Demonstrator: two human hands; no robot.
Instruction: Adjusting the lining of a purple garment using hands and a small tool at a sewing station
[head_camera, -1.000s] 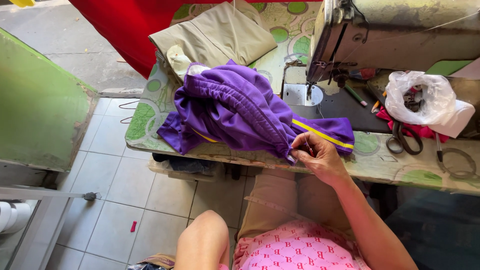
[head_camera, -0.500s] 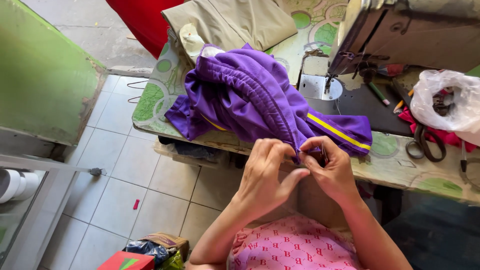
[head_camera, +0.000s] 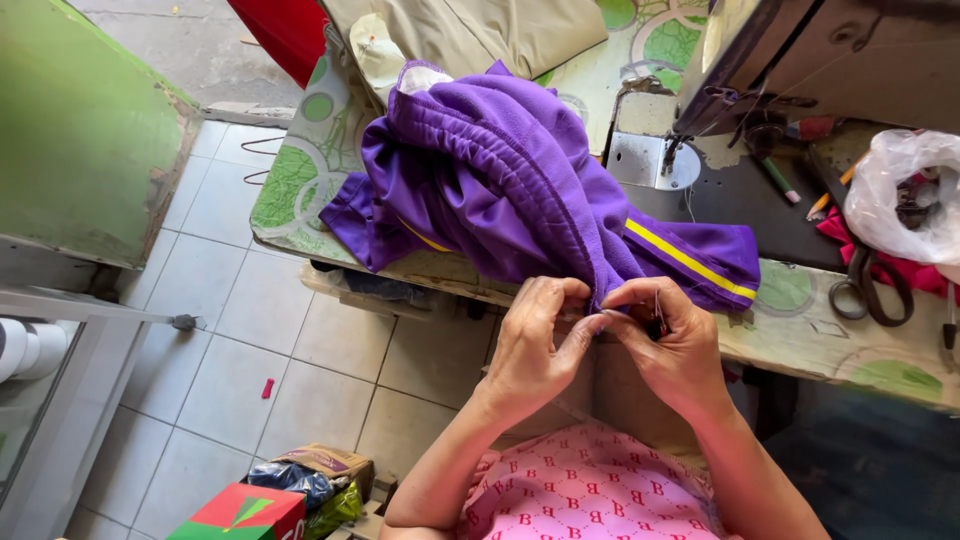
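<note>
Two hands meet at the near desk (head_camera: 800, 345) edge: left hand (head_camera: 540, 345) and right hand (head_camera: 672, 345), fingertips pinched together on the hem of the purple garment (head_camera: 500, 180). The garment's bulk lies away and to the left of them, its yellow-striped end running right toward the sewing machine (head_camera: 800, 60). Both hands equally near; scissors (head_camera: 868, 285) lie right.

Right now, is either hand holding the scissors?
No, both the left hand and right hand pinch the purple garment; the scissors lie apart.
</note>
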